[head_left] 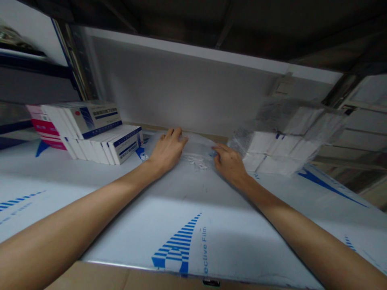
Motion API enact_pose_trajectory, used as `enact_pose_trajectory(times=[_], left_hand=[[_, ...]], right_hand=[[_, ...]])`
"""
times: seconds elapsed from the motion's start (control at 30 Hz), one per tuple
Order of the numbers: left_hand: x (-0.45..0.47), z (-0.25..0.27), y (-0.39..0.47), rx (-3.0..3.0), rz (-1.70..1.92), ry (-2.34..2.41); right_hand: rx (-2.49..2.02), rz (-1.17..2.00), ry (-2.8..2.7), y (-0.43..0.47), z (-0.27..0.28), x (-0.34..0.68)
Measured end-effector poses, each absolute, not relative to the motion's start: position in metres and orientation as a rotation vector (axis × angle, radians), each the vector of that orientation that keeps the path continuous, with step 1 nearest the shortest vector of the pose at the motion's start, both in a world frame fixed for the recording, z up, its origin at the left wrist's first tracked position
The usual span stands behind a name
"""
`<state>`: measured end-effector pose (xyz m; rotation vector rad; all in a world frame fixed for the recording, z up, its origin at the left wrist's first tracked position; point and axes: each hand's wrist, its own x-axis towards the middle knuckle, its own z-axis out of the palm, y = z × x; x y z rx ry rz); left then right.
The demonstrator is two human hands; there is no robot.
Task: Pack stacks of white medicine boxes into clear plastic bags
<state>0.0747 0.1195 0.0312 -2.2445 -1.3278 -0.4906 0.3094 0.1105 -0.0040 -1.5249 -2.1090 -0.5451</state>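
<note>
A clear plastic bag (pixel 196 147) lies crumpled towards the back of a shelf covered in white film. My left hand (pixel 169 149) grips its left side, fingers bent down over the plastic and close together. At the bag's right edge, my right hand (pixel 231 163) pinches the plastic between thumb and fingers. Left of my left hand stand white medicine boxes (pixel 127 145) with blue print, in two layers. Just beyond my right hand is a stack of white boxes (pixel 278 149) wrapped in clear plastic. The fingertips of my left hand are partly hidden.
Pink boxes (pixel 48 129) stand at the far left, against the white ones. A grey back panel (pixel 187 88) closes the shelf behind, and a dark upper shelf (pixel 211 24) hangs low overhead. Metal posts (pixel 75 64) frame the sides. The shelf's front edge (pixel 121 264) lies near me.
</note>
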Motion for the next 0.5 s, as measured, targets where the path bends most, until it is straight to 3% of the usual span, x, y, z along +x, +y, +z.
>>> enact_pose_trajectory(times=[0.5], left_hand=[[0.073, 0.034, 0.118, -2.351, -0.518, -1.438]], right_hand=[[-1.621, -0.422, -2.091, 0.096, 0.013, 0.3]])
